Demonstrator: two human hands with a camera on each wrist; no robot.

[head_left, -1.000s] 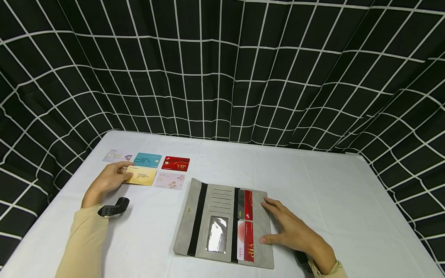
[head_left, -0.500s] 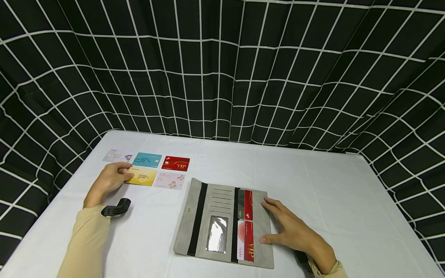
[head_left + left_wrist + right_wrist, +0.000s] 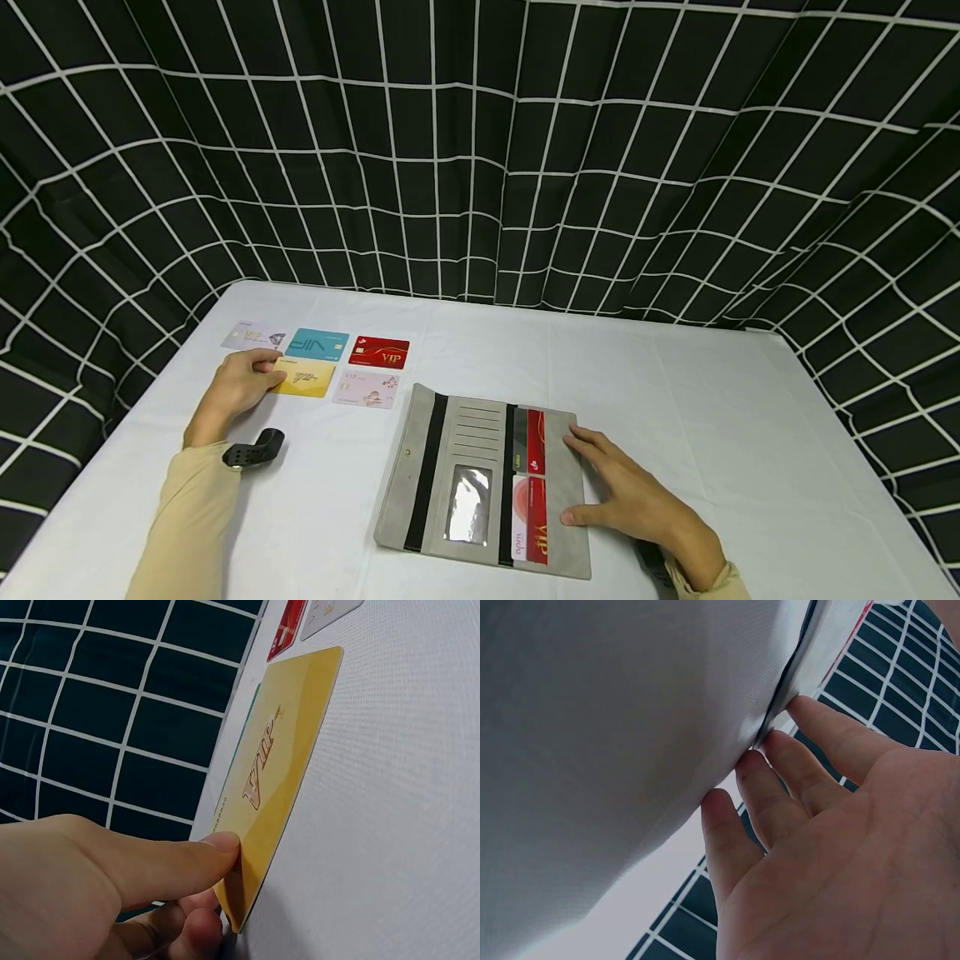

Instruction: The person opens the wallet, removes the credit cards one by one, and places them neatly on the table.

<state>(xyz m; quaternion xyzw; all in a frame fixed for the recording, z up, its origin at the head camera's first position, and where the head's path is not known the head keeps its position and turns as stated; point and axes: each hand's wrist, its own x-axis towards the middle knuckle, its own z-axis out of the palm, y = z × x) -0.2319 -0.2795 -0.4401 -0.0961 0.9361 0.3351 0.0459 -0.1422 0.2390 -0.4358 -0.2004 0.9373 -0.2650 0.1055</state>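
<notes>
At the left of the head view, my left hand pinches the left end of a yellow VIP card. The left wrist view shows the thumb on top of the yellow card, with the other fingers curled under its edge. A grey wallet lies unfolded in front of me, with two red-edged cards and more card edges in its right pockets. My right hand rests at the wallet's right edge, thumb and fingers spread. In the right wrist view its fingertips touch the wallet edge and the cloth.
Behind the yellow card lie a lilac card, a teal card and a red VIP card. A pink card sits to its right. White cloth covers the table; a black gridded curtain hangs behind.
The yellow card's angle has shifted slightly in the left hand's pinch, and that hand has moved a little to the right. The right hand and wallet stay put.
</notes>
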